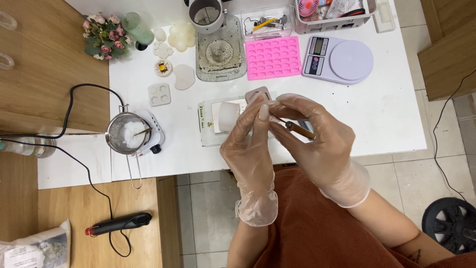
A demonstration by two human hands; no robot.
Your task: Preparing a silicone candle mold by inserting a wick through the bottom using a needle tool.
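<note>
Both my hands wear clear thin gloves and meet above the table's front edge. My left hand (248, 144) pinches a small pale pink piece (259, 95) next to a white cup-shaped mould (227, 116). My right hand (317, 141) grips a thin tool with a brown wooden handle (300, 130), its metal tip pointing left toward the fingertips of the left hand. The cup stands on a small flat tray (206, 135).
A metal pot of white wax (127, 133) sits on a small hotplate at left, its cord running to a black tool (119, 224). Behind are a pink silicone mould (273, 57), a lilac kitchen scale (338, 59), a speckled tray (220, 54), white moulds, flowers (103, 36).
</note>
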